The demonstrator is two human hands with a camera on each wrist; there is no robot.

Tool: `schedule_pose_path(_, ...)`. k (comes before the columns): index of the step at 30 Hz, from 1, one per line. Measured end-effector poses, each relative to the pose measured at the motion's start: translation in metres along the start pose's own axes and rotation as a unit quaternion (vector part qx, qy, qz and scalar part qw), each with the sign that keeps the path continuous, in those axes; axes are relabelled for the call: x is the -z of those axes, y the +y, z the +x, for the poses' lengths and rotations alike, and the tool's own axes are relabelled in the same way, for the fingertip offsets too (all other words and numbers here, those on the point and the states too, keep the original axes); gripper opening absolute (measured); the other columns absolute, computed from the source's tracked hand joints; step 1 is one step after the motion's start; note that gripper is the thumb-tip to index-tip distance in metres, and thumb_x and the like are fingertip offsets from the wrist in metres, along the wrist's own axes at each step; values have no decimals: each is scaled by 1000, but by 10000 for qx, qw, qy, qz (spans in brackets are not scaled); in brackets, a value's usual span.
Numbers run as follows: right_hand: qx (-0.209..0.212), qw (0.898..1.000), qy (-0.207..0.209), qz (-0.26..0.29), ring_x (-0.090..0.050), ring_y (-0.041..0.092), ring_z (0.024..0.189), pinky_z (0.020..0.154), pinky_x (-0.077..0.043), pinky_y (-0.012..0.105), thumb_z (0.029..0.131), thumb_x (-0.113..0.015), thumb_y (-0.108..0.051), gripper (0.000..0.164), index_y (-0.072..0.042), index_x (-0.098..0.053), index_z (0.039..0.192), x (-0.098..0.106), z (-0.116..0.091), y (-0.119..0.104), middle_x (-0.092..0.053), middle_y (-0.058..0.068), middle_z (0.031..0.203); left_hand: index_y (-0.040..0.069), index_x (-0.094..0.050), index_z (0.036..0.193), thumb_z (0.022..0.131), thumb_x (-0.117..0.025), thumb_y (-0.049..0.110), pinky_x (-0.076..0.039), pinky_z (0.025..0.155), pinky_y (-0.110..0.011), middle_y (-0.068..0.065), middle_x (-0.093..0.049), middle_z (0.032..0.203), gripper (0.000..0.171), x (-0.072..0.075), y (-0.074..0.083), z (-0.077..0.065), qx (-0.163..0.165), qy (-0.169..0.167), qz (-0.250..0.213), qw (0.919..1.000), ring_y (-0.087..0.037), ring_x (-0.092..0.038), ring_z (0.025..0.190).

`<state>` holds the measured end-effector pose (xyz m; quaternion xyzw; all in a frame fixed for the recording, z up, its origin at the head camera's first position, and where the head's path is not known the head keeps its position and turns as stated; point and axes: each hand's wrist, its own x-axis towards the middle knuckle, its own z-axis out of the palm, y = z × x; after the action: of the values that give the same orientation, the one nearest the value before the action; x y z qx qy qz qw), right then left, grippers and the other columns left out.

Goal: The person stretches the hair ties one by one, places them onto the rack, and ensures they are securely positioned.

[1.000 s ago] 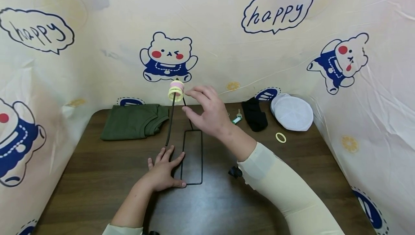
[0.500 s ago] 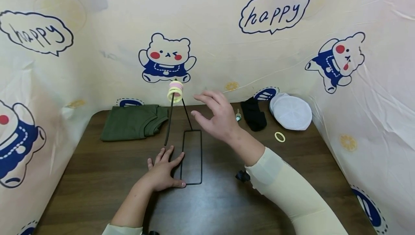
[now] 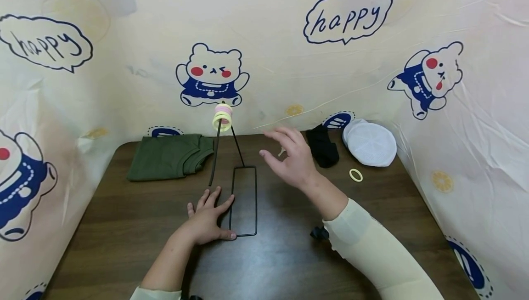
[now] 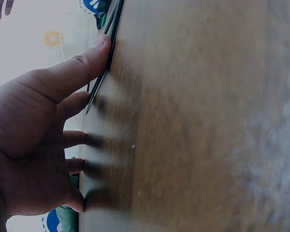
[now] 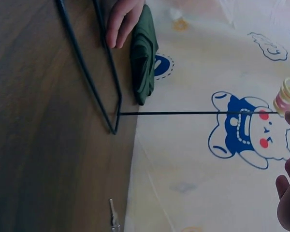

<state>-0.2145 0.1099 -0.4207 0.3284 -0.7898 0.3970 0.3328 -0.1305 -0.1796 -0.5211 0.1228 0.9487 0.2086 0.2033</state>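
Note:
A black wire stand point(image 3: 256, 199) has a rectangular base on the wooden table and a tall upright at its far end. Several yellow and pink rings point(image 3: 223, 117) hang together at its top, where a bent rod slopes down toward the front. My left hand point(image 3: 208, 223) rests with spread fingers at the base's left side. In the left wrist view, its thumb point(image 4: 99, 50) presses on the black wire. My right hand point(image 3: 291, 157) is in the air right of the stand, fingers loosely bent and holding nothing. The right wrist view shows the upright point(image 5: 183, 113) rising to the rings.
Folded dark green cloth point(image 3: 169, 157) lies at the back left. Along the back right are a key point(image 3: 282, 151) partly behind my right hand, a black sock-like cloth point(image 3: 322, 147) and a white cap point(image 3: 369, 143). A loose yellow ring point(image 3: 356, 175) lies before the cap.
My right hand has moved right and slightly down, away from the rings at the stand's top. The rings stay hanging there. My left hand keeps its place on the base.

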Motion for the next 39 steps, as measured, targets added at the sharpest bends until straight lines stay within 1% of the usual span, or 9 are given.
schedule_pose_path(4, -142, 9999, 70, 8, -62, 27, 110, 91, -52, 40, 87, -85, -20, 38, -5, -74, 120, 4, -10, 5, -70, 11, 118, 30, -36, 163, 72, -88, 61, 3, 105, -87, -16, -6, 174, 109, 0, 1, -1, -32, 12, -22, 10000, -47, 6, 156)
schedule_pose_path(8, -330, 9994, -11, -44, -61, 25, 108, 85, -52, 38, 86, -85, -20, 39, -6, -74, 120, 8, -22, 11, -69, 10, 119, 30, -36, 163, 73, -88, 60, 3, 105, -86, -15, -6, 174, 109, 1, 1, -1, -66, 28, -29, 10000, -47, 6, 156)
schedule_pose_path(11, -483, 9988, -85, -60, -60, 25, 108, 84, -52, 38, 86, -86, -19, 39, -6, -74, 121, 12, -30, 16, -68, 9, 120, 30, -36, 163, 73, -88, 60, 3, 105, -86, -14, -5, 174, 109, 0, 0, -1, -64, 48, -15, 10000, -46, 6, 156)
schedule_pose_path(19, -836, 9959, -291, -174, -60, 23, 111, 89, -52, 41, 87, -85, -20, 38, -7, -74, 121, 23, -52, 30, -68, 8, 119, 31, -34, 163, 73, -87, 62, 3, 105, -86, -14, -4, 174, 110, -2, -2, 1, -70, 26, 2, 10000, -45, 7, 157)
schedule_pose_path(31, -1074, 9928, -387, -353, -60, 26, 113, 92, -51, 43, 85, -86, -18, 38, -7, -74, 119, 41, -83, 49, -69, 9, 120, 31, -34, 163, 72, -87, 63, 2, 105, -86, -13, -4, 174, 110, -2, -3, 1, -50, 17, 34, 10000, -45, 8, 157)
schedule_pose_path(39, -1229, 9891, -490, -653, -61, 26, 107, 84, -52, 42, 83, -88, -16, 38, -8, -75, 117, 56, -101, 60, -69, 9, 116, 31, -34, 163, 72, -88, 62, 3, 105, -86, -13, -3, 174, 110, 0, -2, 0, -25, -1, -10, 10000, -45, 8, 157)
